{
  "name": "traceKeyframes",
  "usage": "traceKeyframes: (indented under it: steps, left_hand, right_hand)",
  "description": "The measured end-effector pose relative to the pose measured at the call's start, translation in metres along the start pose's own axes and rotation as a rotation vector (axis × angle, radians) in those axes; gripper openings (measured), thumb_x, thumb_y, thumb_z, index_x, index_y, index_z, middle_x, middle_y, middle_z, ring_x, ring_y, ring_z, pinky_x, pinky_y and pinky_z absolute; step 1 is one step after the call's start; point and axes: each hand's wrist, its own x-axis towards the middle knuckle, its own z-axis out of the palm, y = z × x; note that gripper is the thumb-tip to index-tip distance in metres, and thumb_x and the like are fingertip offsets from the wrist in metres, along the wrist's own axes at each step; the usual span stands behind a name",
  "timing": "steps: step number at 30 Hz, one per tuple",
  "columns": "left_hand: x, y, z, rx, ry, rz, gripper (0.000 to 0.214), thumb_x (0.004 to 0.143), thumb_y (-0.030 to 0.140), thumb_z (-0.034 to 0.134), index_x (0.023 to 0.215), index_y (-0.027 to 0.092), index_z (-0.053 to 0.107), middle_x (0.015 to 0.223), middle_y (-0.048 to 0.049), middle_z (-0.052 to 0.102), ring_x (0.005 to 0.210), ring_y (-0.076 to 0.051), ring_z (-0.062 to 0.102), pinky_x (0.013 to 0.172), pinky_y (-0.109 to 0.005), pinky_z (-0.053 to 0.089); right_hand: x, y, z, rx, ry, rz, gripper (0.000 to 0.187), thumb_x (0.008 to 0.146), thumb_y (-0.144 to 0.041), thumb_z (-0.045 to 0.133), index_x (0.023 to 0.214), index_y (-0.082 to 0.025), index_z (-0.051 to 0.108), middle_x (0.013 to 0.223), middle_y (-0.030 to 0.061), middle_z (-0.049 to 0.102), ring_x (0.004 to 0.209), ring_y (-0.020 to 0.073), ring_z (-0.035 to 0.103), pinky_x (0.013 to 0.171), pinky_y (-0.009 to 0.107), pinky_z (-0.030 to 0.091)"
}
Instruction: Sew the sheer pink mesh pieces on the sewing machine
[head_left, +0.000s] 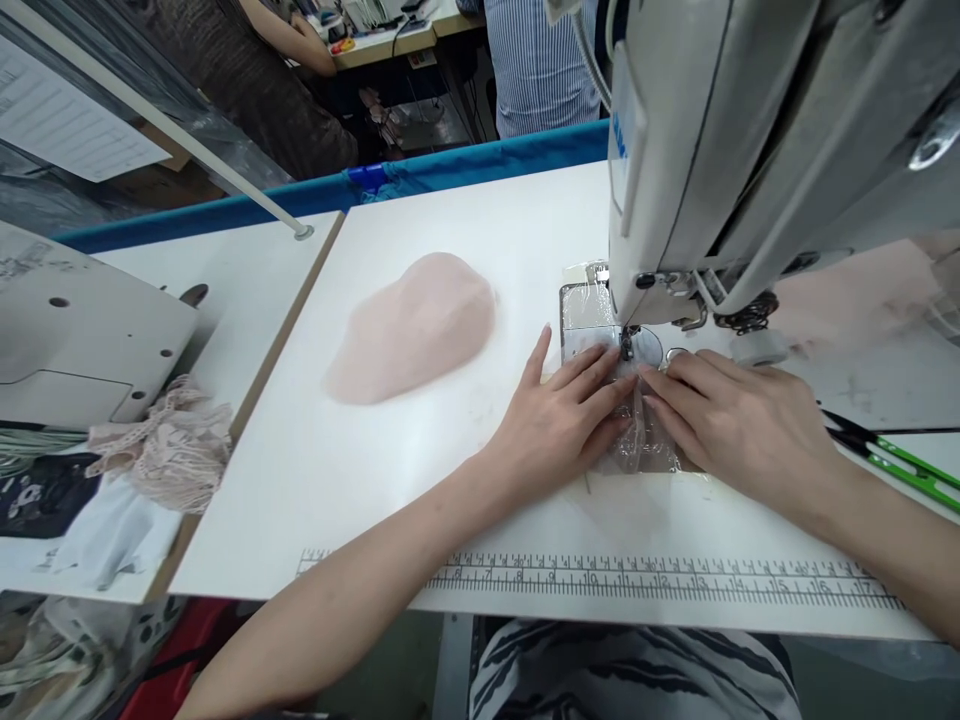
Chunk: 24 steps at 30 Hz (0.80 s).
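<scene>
My left hand (562,415) lies flat on a small sheer piece of fabric (637,445), fingers stretched toward the needle (626,350) of a white sewing machine (720,150). My right hand (739,420) rests on the same piece from the right, fingers extended and pressing it down just in front of the presser foot. The fabric sits over the metal needle plate (581,315). Both hands' fingertips nearly meet below the needle.
A pale pink moulded cup (416,325) lies on the white table (420,480) to the left. A printed ruler (660,580) runs along the front edge. Green-handled snips (892,460) lie at the right. Pink lace (169,450) is heaped at the left. Other people stand beyond the blue rail.
</scene>
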Motion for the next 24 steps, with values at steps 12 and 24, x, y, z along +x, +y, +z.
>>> traceKeyframes:
  steps: [12, 24]
  left_hand:
    - [-0.0003, 0.0026, -0.0013, 0.023, -0.032, -0.025, 0.04, 0.104, 0.033, 0.045, 0.139, 0.017, 0.054, 0.147, -0.013, 0.052, 0.14, -0.026, 0.047, 0.122, -0.066, 0.017]
    - [0.0013, -0.0003, 0.0005, 0.028, -0.038, -0.045, 0.042, 0.104, 0.034, 0.043, 0.141, 0.017, 0.052, 0.148, -0.0135, 0.051, 0.141, -0.028, 0.045, 0.12, -0.067, 0.018]
  right_hand:
    - [-0.0006, 0.001, 0.0035, -0.035, 0.08, -0.034, 0.025, 0.096, -0.019, 0.052, 0.104, -0.011, 0.074, 0.085, 0.0067, 0.074, 0.069, 0.0153, 0.062, 0.053, 0.03, 0.034]
    - [0.0021, 0.0019, 0.0064, -0.045, 0.061, -0.009, 0.027, 0.094, -0.017, 0.05, 0.106, -0.012, 0.074, 0.082, 0.0068, 0.073, 0.059, 0.0142, 0.054, 0.052, 0.03, 0.029]
